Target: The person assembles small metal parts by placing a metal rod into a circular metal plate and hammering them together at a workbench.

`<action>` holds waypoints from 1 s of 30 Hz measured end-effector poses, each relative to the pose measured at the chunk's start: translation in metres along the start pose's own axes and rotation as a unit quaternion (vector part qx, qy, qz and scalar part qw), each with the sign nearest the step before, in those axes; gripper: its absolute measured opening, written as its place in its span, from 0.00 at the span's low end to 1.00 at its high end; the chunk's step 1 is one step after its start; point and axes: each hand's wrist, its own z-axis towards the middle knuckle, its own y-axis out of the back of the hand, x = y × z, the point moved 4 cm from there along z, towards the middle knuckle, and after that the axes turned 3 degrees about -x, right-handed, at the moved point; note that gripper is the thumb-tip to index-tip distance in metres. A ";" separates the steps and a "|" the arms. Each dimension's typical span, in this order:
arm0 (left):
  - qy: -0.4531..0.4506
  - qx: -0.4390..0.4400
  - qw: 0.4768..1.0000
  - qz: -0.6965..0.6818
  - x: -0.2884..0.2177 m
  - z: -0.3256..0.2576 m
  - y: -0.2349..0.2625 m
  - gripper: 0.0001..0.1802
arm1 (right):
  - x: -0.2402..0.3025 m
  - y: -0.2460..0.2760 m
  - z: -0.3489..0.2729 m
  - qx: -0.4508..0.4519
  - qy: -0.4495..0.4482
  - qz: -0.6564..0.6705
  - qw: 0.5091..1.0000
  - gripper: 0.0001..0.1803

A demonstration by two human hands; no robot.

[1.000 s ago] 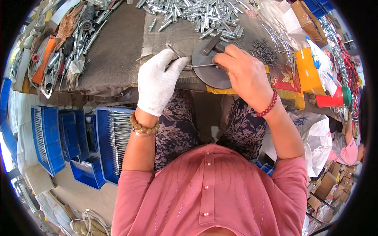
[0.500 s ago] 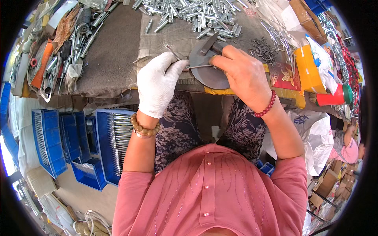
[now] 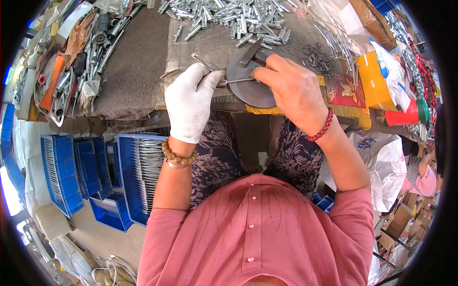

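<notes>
As before, both hands [image 3: 191,102] pinch rod [image 3: 237,81].

Small-parts workshop: counter [image 3: 138,71] heaped with metal sleeves [image 3: 229,14], pins [image 3: 317,57] and tools [image 3: 95,43]; blue crates [image 3: 129,176] of rods below.

Round dark-grey metal disc [image 3: 248,88] lies flat at the bench's near edge, a bar across its top. Thin metal rod [image 3: 237,81] lies horizontal over it, pinched between gloved left hand [image 3: 191,102] and bare right hand [image 3: 293,90].
</notes>
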 end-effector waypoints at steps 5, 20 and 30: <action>-0.018 -0.001 0.999 0.029 0.001 -0.001 0.001 0.07 | 0.000 0.000 0.000 -0.001 0.003 0.003 1.000 0.09; -0.030 -0.008 0.999 0.035 0.002 -0.003 -0.002 0.07 | 0.001 -0.002 -0.001 -0.008 0.005 -0.003 1.000 0.11; -0.079 -0.032 0.996 0.040 -0.002 -0.004 -0.005 0.05 | -0.009 0.010 -0.006 -0.075 -0.030 0.023 0.996 0.12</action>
